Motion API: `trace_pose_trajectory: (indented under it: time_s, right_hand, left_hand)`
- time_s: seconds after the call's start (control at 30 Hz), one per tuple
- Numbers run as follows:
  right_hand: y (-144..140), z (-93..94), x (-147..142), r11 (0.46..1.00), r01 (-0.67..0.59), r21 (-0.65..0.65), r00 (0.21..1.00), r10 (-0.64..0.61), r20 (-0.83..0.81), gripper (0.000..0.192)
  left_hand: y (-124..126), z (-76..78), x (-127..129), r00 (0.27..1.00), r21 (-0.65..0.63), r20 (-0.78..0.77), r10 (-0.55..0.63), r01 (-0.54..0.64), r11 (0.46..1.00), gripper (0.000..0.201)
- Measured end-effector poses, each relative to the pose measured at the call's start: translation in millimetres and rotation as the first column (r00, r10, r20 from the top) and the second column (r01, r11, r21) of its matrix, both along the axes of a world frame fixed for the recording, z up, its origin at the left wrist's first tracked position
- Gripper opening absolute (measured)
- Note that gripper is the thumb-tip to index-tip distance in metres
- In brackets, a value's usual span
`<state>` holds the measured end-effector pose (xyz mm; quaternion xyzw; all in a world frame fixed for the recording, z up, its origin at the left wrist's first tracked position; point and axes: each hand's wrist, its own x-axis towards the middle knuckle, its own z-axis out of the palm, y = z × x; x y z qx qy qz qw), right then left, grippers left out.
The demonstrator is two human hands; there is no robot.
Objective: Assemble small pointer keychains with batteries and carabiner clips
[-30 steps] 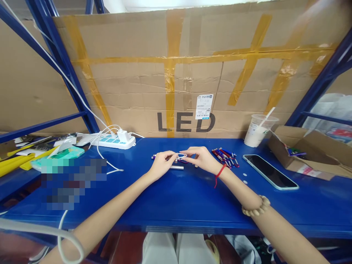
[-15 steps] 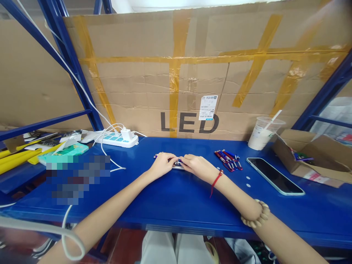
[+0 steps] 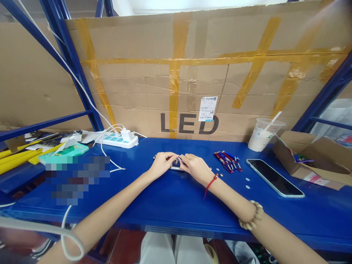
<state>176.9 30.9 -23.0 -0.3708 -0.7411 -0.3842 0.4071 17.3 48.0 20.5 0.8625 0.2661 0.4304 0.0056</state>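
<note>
My left hand (image 3: 163, 163) and my right hand (image 3: 194, 165) meet at the middle of the blue table, thumbs and fingertips pinched around small shiny metal parts (image 3: 176, 160). Fingers cover most of these, so their kind does not show. Just under the fingertips lies a flat silver-edged piece (image 3: 176, 168). To the right of my right hand, several red and blue carabiner keychains (image 3: 227, 161) lie side by side. Small round silvery discs (image 3: 221, 175) are scattered between my right wrist and the phone.
A phone (image 3: 275, 178), a cup with a straw (image 3: 260, 136) and an open cardboard box (image 3: 310, 172) stand at right. At left are a white power strip (image 3: 117, 139), cables and a green packet (image 3: 66, 151). A large cardboard sheet (image 3: 132, 91) closes off the back.
My right hand has shifted slightly left and its wrist has turned. More discs show beside it, and a shiny part between the fingertips is now tilted up.
</note>
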Motion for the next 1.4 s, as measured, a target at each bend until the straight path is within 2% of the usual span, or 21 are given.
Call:
trace_pose_trajectory:
  time_s: [0.1,0.23,0.37,0.43,0.53,0.6,0.67,0.73,0.83,0.9,0.97,1.03,1.17,1.23,1.3,1.4]
  right_hand:
    - [-0.2,2.3,3.7,1.0,-0.014,0.02,0.999,0.015,-0.041,0.015]
    - [-1.4,4.1,6.7,0.998,-0.027,0.048,0.997,0.031,-0.071,0.02]
    - [-1.8,3.7,5.1,0.997,-0.058,0.041,0.995,0.061,-0.079,0.025]
    - [-2.5,5.1,5.8,0.998,-0.057,0.032,0.993,0.06,-0.099,0.025]
    - [-4.8,11.5,14.6,1.0,0.006,-0.027,0.987,-0.01,-0.163,0.024]
    - [-6.7,17.7,26.4,0.991,0.074,-0.112,0.973,-0.097,-0.21,0.024]
    - [-8.0,23.4,41.2,0.959,0.145,-0.242,0.954,-0.2,-0.221,0.027]
    - [-8.3,27.1,56.6,0.89,0.214,-0.403,0.928,-0.314,-0.201,0.031]
    - [-7.2,28.0,74.9,0.79,0.274,-0.548,0.884,-0.431,-0.18,0.031]
    - [-6.8,26.9,81.4,0.715,0.293,-0.635,0.868,-0.477,-0.137,0.031]
    - [-7.9,25.9,83.6,0.662,0.294,-0.689,0.867,-0.488,-0.099,0.033]
    - [-10.7,25.9,83.2,0.66,0.279,-0.698,0.878,-0.469,-0.093,0.032]
    - [-18.6,28.0,83.1,0.727,0.226,-0.649,0.89,-0.425,-0.165,0.023]
    - [-21.3,28.6,85.0,0.73,0.178,-0.66,0.901,-0.39,-0.189,0.018]
    - [-21.9,28.2,87.3,0.687,0.09,-0.721,0.92,-0.335,-0.204,0.015]
    - [-18.2,25.7,89.4,0.566,-0.07,-0.822,0.918,-0.285,-0.274,0.019]
  left_hand:
    - [-0.7,0.7,1.4,0.993,-0.153,0.094,-0.077,0.091,0.984,0.034]
    - [-3.3,1.6,3.2,0.961,-0.338,0.214,-0.173,0.239,0.91,0.038]
    - [-4.7,-0.1,4.6,0.946,-0.425,0.266,-0.183,0.285,0.859,0.036]
    - [-3.3,-1.6,5.1,0.952,-0.442,0.252,-0.172,0.271,0.855,0.035]
    - [0.8,-3.4,5.1,0.982,-0.348,0.141,-0.123,0.165,0.923,0.033]
    - [3.5,-3.9,4.4,0.997,-0.2,0.049,-0.067,0.076,0.977,0.029]
    - [5.6,-4.0,3.2,1.0,-0.059,-0.006,-0.014,0.014,0.998,0.025]
    - [6.4,-3.9,1.7,0.999,0.035,-0.035,0.024,-0.023,0.999,0.022]
    - [4.8,-3.2,-0.8,0.989,0.173,-0.128,0.073,-0.05,0.984,0.021]
    - [2.2,-2.5,-2.4,0.964,0.276,-0.244,0.109,-0.039,0.96,0.023]
    - [-0.4,-1.7,-3.8,0.922,0.351,-0.355,0.156,-0.023,0.936,0.026]
    - [-1.7,-0.8,-4.8,0.879,0.384,-0.43,0.208,-0.03,0.923,0.031]
    - [1.6,0.6,-6.0,0.814,0.387,-0.508,0.283,-0.078,0.919,0.03]
    - [4.7,0.5,-6.1,0.804,0.37,-0.521,0.286,-0.09,0.925,0.026]
    - [7.3,-0.2,-5.6,0.823,0.347,-0.504,0.263,-0.086,0.934,0.024]
    - [9.0,-1.7,-4.4,0.898,0.287,-0.406,0.173,-0.055,0.956,0.021]
